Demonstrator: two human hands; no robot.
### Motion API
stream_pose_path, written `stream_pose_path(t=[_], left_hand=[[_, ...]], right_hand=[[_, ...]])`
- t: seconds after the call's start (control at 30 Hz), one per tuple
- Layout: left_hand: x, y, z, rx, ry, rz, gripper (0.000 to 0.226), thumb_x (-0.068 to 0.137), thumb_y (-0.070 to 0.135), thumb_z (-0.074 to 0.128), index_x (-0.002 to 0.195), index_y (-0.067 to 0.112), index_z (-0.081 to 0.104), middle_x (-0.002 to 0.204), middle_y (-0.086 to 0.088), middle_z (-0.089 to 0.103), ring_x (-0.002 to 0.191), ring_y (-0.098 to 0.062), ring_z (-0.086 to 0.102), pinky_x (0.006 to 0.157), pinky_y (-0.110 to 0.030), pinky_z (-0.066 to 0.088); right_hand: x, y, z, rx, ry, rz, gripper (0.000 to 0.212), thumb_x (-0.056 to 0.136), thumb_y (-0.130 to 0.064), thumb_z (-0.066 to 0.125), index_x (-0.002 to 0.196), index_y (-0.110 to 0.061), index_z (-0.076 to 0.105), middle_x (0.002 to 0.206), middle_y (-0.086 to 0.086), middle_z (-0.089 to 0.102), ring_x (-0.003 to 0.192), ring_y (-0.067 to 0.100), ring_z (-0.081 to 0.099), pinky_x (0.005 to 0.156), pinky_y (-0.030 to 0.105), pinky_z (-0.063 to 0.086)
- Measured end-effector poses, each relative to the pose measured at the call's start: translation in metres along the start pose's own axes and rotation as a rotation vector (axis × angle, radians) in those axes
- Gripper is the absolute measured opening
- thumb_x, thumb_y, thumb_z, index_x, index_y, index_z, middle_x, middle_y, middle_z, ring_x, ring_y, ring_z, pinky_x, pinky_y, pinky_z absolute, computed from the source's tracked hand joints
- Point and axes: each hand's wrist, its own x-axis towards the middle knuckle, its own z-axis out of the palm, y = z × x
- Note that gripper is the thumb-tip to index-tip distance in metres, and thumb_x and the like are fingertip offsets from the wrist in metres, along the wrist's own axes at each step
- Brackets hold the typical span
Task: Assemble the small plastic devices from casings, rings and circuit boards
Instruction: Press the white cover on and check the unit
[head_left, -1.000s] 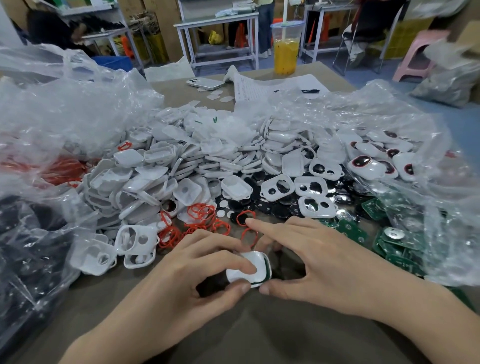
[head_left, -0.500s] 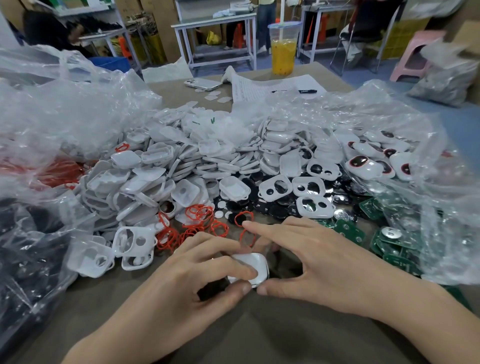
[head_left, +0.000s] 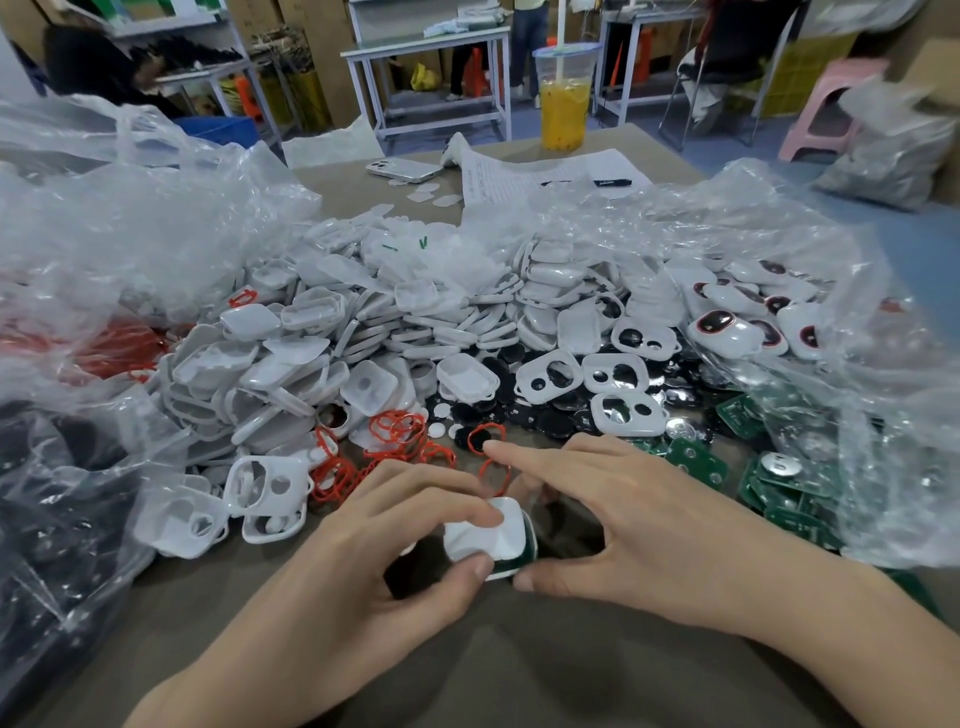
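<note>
A small white device casing (head_left: 485, 535) with a green circuit board edge showing along its right side sits low over the brown table. My left hand (head_left: 363, 571) pinches it between thumb and fingers. My right hand (head_left: 623, 525) holds its right side with the thumb, the index finger stretched out over it. Behind the hands lie red rings (head_left: 395, 436), a heap of white casings (head_left: 322, 358), casings with two holes (head_left: 628, 413) and green circuit boards (head_left: 779, 483).
Crumpled clear plastic bags (head_left: 130, 228) flank the heap on both sides. Finished white devices with dark windows (head_left: 727, 327) lie at the right. A phone (head_left: 402, 170), papers with a pen (head_left: 550, 174) and a cup of orange drink (head_left: 563, 98) stand at the far edge.
The hands stay in place, pressing on the casing; the green board edge shows again along its right side after being hidden half a second ago.
</note>
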Motion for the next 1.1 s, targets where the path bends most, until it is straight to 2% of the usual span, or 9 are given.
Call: stream_pose_path(t=[0.13, 0.2, 0.3, 0.37, 0.5, 0.63, 0.8, 0.93, 1.1], left_hand=[[0.002, 0.001, 0.0, -0.002, 0.061, -0.004, 0.021, 0.091, 0.036, 0.067, 0.112, 0.033, 0.067, 0.122, 0.022, 0.063, 0.115, -0.013, 0.062, 0.093, -0.02, 0.047], [0.004, 0.0, -0.004, -0.017, 0.194, -0.047, 0.02, 0.089, 0.034, 0.067, 0.109, 0.032, 0.067, 0.119, 0.02, 0.065, 0.114, -0.011, 0.063, 0.09, -0.017, 0.048], [0.006, -0.002, -0.011, -0.073, 0.397, -0.183, 0.015, 0.087, 0.039, 0.064, 0.101, 0.034, 0.065, 0.114, 0.018, 0.068, 0.104, -0.009, 0.064, 0.086, -0.012, 0.044], [0.006, -0.002, -0.012, -0.079, 0.449, -0.241, 0.015, 0.086, 0.041, 0.062, 0.098, 0.033, 0.065, 0.114, 0.018, 0.068, 0.099, -0.008, 0.062, 0.085, -0.011, 0.041], [0.007, -0.001, -0.01, -0.039, 0.435, -0.254, 0.016, 0.086, 0.041, 0.061, 0.099, 0.032, 0.065, 0.116, 0.021, 0.065, 0.102, -0.004, 0.06, 0.085, -0.007, 0.04], [0.006, -0.001, -0.01, -0.021, 0.425, -0.237, 0.014, 0.087, 0.04, 0.061, 0.1, 0.035, 0.064, 0.117, 0.023, 0.064, 0.101, -0.006, 0.061, 0.085, -0.007, 0.039], [0.006, -0.002, -0.011, -0.01, 0.426, -0.228, 0.012, 0.088, 0.04, 0.061, 0.1, 0.039, 0.062, 0.116, 0.024, 0.064, 0.103, -0.003, 0.06, 0.084, -0.006, 0.039], [0.006, 0.0, -0.011, -0.006, 0.431, -0.233, 0.013, 0.088, 0.04, 0.062, 0.101, 0.039, 0.062, 0.115, 0.023, 0.065, 0.111, -0.012, 0.063, 0.085, -0.008, 0.041], [0.006, -0.002, -0.011, 0.008, 0.436, -0.213, 0.013, 0.089, 0.037, 0.063, 0.103, 0.038, 0.062, 0.113, 0.024, 0.065, 0.107, -0.01, 0.062, 0.085, -0.01, 0.041]], right_hand=[[0.0, 0.0, 0.0, 0.01, 0.019, -0.005, 0.08, 0.081, -0.073, 0.056, 0.149, -0.051, 0.021, 0.111, -0.042, 0.049, 0.115, -0.013, 0.036, 0.099, 0.001, 0.02], [-0.001, -0.001, 0.0, 0.061, 0.027, -0.008, 0.067, 0.08, -0.069, 0.061, 0.137, -0.051, 0.033, 0.108, -0.04, 0.053, 0.114, -0.012, 0.041, 0.099, 0.005, 0.025], [-0.002, -0.001, -0.001, 0.089, 0.051, -0.039, 0.048, 0.081, -0.064, 0.065, 0.12, -0.048, 0.043, 0.113, -0.037, 0.055, 0.112, -0.007, 0.047, 0.095, 0.007, 0.03], [-0.002, -0.002, -0.001, 0.047, 0.055, -0.075, 0.039, 0.084, -0.064, 0.063, 0.115, -0.046, 0.05, 0.111, -0.035, 0.055, 0.108, -0.003, 0.05, 0.096, 0.01, 0.032], [-0.001, -0.001, -0.001, 0.007, 0.04, -0.125, 0.026, 0.09, -0.061, 0.06, 0.112, -0.048, 0.062, 0.116, -0.027, 0.058, 0.107, 0.0, 0.053, 0.098, 0.022, 0.037], [-0.002, 0.0, 0.0, 0.015, 0.05, -0.132, 0.025, 0.091, -0.06, 0.059, 0.113, -0.05, 0.064, 0.115, -0.026, 0.058, 0.105, 0.0, 0.053, 0.096, 0.024, 0.04], [-0.003, 0.0, 0.0, 0.002, 0.048, -0.132, 0.027, 0.091, -0.061, 0.058, 0.115, -0.051, 0.064, 0.117, -0.027, 0.057, 0.106, 0.0, 0.052, 0.097, 0.021, 0.037], [-0.005, 0.0, 0.0, -0.022, 0.071, -0.136, 0.03, 0.092, -0.059, 0.057, 0.122, -0.053, 0.061, 0.122, -0.027, 0.056, 0.107, 0.001, 0.052, 0.097, 0.017, 0.038], [-0.005, -0.001, 0.003, -0.017, 0.106, -0.195, 0.026, 0.093, -0.053, 0.061, 0.119, -0.051, 0.066, 0.133, -0.02, 0.053, 0.106, 0.001, 0.054, 0.093, 0.028, 0.047]])
